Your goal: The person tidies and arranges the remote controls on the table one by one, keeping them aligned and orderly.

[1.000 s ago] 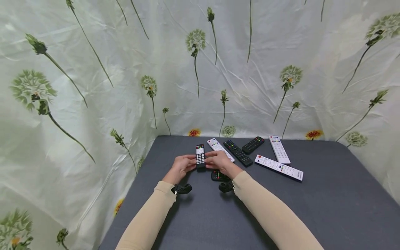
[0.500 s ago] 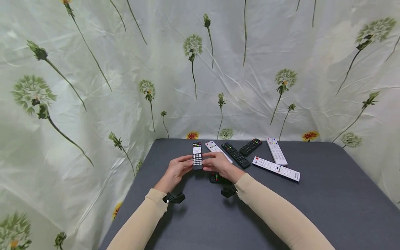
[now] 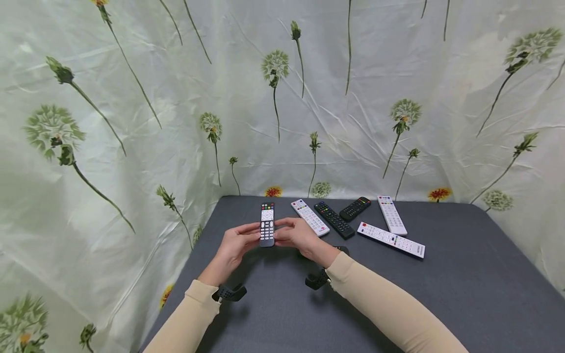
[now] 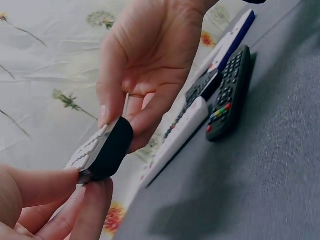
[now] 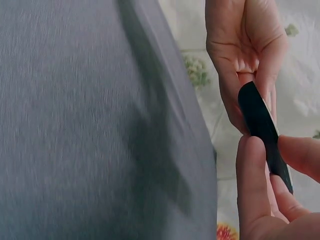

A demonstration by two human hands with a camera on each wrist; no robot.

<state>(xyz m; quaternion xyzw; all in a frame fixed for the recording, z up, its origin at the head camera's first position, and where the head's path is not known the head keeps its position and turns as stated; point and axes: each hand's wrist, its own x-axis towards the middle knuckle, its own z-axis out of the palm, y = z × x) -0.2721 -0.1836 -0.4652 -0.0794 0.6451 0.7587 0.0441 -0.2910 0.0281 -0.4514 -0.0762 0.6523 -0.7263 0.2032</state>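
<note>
Both hands pinch one remote control point(image 3: 267, 226) between them, its button side facing up toward the head camera. It has a dark body with a white upper panel and white keys. My left hand point(image 3: 235, 245) grips its left edge with thumb and fingers. On the opposite edge, my right hand point(image 3: 301, 237) pinches it the same way. The left wrist view shows the remote's dark end point(image 4: 112, 150) held up off the table. In the right wrist view its dark underside point(image 5: 260, 122) is visible. Another black remote point(image 3: 342, 249) lies mostly hidden beneath my right wrist.
On the grey table point(image 3: 282, 314), to the right of my hands, lie a white remote point(image 3: 310, 217), a long black remote point(image 3: 334, 220), a shorter black remote point(image 3: 355, 209) and two more white remotes point(image 3: 392, 215). A flowered cloth point(image 3: 353, 122) hangs behind the table.
Both hands have carried the held remote left and somewhat closer to me. Its face has tilted further toward the head camera. The other remotes lie where they were.
</note>
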